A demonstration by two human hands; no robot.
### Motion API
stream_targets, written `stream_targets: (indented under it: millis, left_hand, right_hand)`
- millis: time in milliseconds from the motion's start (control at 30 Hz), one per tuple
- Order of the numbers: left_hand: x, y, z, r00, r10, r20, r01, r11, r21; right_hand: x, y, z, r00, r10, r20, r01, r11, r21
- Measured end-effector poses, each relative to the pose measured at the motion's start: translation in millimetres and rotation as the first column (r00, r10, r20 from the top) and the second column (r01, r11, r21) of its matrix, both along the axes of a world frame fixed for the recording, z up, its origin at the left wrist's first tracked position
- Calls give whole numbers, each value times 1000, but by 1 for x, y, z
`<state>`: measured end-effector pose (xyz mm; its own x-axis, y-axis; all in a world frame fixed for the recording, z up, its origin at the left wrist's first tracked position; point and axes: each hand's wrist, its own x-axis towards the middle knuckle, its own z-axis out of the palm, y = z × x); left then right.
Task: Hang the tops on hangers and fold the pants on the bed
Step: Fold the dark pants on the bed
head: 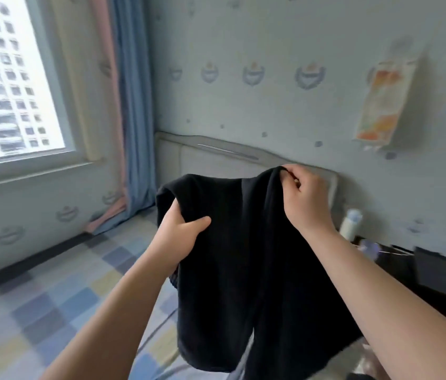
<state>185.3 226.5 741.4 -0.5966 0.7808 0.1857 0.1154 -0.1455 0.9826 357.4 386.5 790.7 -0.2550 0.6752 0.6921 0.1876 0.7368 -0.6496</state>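
Note:
A black garment (232, 270) hangs in the air above the bed (52, 311), held up by both hands. My left hand (180, 237) grips its upper left part, thumb across the front of the cloth. Higher up, my right hand (305, 198) pinches the garment's top right edge. The cloth hangs down in two long folds toward the checked bedcover. Whether it is a top or pants I cannot tell. No hanger shows in view.
The padded headboard (216, 160) stands against the patterned wall behind the garment. A window (10, 78) and blue and pink curtains (128, 133) are at the left. A dark bedside unit (435, 275) with a white bottle (352, 220) sits at the right.

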Motion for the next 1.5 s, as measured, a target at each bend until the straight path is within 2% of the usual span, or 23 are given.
stream_targets:
  millis: [100,167,233,300,367,433,500,567,667,767,900,1167,1267,1400,1467,1500]
  left_hand:
    - [-48,-29,-24,953,153,261,-142,988,-60]
    - [-78,-42,-49,847,285,448,-223,957,-187]
    - [-99,-57,-82,717,383,582,-194,912,-361]
    - [-107,-72,-123,640,434,635,-128,874,-468]
    - [-104,-84,-169,583,504,637,-98,822,-561]
    - [-93,-97,-204,513,553,657,-74,790,-608]
    - [-88,-108,-225,448,564,694,-78,798,-598]
    - [-92,-118,-239,392,559,731,-119,818,-562]
    - [-101,-130,-246,298,535,791,-179,845,-504]
    - [-109,-129,-244,196,495,846,-311,850,-425]
    - [-118,-107,-233,130,434,891,-461,823,-333]
    - [-136,-100,-221,68,470,880,-627,707,-328]
    - [-142,-103,-230,137,606,783,-652,651,-389]
    - [-136,-101,-245,356,774,524,-547,627,-555]
    - [-123,-93,-254,465,763,448,-472,642,-604]
    - [-115,-88,-259,524,740,421,-427,656,-622]
  right_hand:
    - [-73,-12,-41,995,74,73,-64,989,-130]
    - [-111,-30,-85,977,159,142,-121,961,-249]
    - [-134,-58,-139,919,327,222,-212,881,-423]
    - [-143,-91,-194,803,541,250,-295,726,-621]
    - [-143,-121,-246,668,702,246,-307,562,-768]
    - [-139,-143,-288,550,801,237,-247,428,-869]
    - [-138,-154,-318,434,861,265,-151,360,-921]
    - [-142,-159,-339,333,897,290,-82,334,-939]
    - [-158,-161,-355,220,932,289,-79,313,-946]
    - [-182,-158,-360,178,901,397,-144,423,-895]
    - [-205,-137,-371,178,833,524,-230,553,-801]
    - [-222,-56,-390,175,739,651,-210,674,-709]
    - [-235,-34,-381,219,756,617,-249,655,-714]
    - [-267,-27,-355,273,840,469,-224,530,-818]
    - [-284,-34,-340,365,873,322,-113,385,-916]
    - [-293,-39,-332,433,876,214,-50,260,-964]
